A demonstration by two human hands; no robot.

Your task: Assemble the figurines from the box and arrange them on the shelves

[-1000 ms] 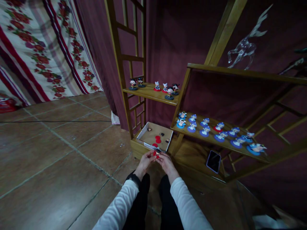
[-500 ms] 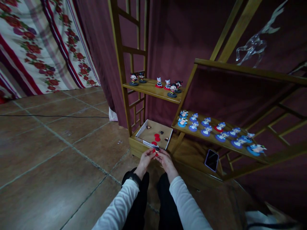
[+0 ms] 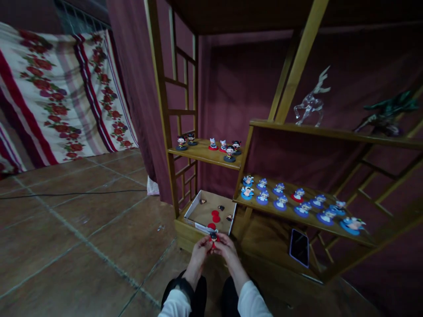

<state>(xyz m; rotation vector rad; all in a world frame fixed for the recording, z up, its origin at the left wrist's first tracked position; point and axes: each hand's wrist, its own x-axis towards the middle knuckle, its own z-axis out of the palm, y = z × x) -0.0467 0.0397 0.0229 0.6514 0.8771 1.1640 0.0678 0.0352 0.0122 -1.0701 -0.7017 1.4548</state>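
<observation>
A small dark-haired figurine (image 3: 213,237) with red at its lower part is held between the fingers of both hands, in front of the shelf unit. My left hand (image 3: 200,252) pinches it from the left; my right hand (image 3: 228,249) closes on its right side. Just beyond them sits a shallow cardboard box (image 3: 194,214) on the lowest shelf. Inside it lie red round bases (image 3: 216,218) and a few small dark-haired figurine pieces (image 3: 229,217). The fingers partly cover how the held figurine meets the red part.
Several figurines on bases stand on the upper left shelf (image 3: 205,154) and the middle right shelf (image 3: 291,211). A phone (image 3: 299,248) lies at lower right. A clear deer ornament (image 3: 311,105) and a dark green ornament (image 3: 390,112) stand higher up. A cable (image 3: 72,194) crosses the floor.
The view has tilted up, so the shelves and hands appear lower and more of the upper shelf shows. Both hands still hold the figurine.
</observation>
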